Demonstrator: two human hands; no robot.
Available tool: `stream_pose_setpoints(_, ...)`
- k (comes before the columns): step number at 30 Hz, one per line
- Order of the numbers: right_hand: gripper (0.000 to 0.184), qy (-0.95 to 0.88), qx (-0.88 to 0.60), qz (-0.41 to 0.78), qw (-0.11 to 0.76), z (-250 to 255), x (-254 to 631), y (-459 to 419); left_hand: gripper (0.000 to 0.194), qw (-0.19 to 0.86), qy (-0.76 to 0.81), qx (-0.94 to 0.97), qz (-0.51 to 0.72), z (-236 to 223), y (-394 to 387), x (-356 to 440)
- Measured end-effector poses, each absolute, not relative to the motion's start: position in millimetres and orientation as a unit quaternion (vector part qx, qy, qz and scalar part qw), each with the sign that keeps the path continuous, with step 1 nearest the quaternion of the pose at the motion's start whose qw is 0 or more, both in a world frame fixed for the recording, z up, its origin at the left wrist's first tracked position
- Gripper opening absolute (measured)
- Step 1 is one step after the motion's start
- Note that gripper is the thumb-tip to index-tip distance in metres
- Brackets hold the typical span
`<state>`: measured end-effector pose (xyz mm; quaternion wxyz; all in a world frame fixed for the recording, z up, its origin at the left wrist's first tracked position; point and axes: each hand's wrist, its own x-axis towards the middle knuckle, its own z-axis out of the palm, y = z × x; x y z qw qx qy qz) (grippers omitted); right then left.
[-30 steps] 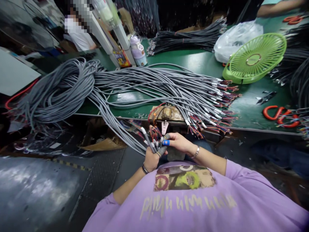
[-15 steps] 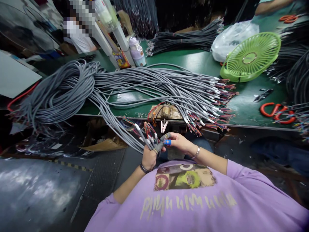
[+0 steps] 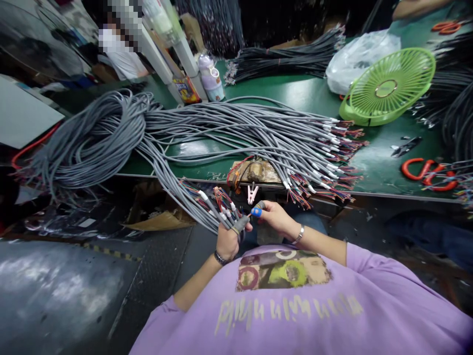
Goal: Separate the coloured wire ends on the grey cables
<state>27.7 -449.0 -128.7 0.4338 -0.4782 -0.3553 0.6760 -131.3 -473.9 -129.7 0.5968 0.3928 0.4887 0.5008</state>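
Several grey cables (image 3: 207, 219) run down from the bench into my left hand (image 3: 227, 242), which is closed around them near their ends. White sleeves and fanned-out coloured wires (image 3: 223, 198) stick out past its fingers. My right hand (image 3: 275, 218) is beside it, thumb and forefinger pinched on what looks like a thin wire between the hands. Blue tape (image 3: 256, 212) wraps one of its fingertips, and grey wrapping covers a finger on each hand. A pink clip (image 3: 252, 194) stands just beyond, at the bench edge.
Across the green bench (image 3: 380, 158) lies a large bundle of grey cables (image 3: 236, 125), coiled at left. A green fan (image 3: 388, 88), a plastic bag (image 3: 360, 59), red-handled scissors (image 3: 414, 170), black cables (image 3: 288, 61) and a bottle (image 3: 210, 79) sit around it. Another person's arm (image 3: 417, 7) shows top right.
My right hand has drawn slightly apart from the left, opening a small gap with a thin wire in it. The coloured wire ends at my left hand have tilted a little leftward.
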Motion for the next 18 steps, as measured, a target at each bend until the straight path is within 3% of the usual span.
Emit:
stream_pose_setpoints(5, 0.038, -0.245, -0.451, 0.736, 0.442, -133, 32, -449, 0.018, 0.603, 0.485, 0.359, 0.521, -127, -472, -132)
stream_pose_setpoints(18, 0.034, -0.399, -0.39, 0.722, 0.411, -121, 21, -451, 0.019, 0.603, 0.5, 0.461, 0.417, -135, -476, -134)
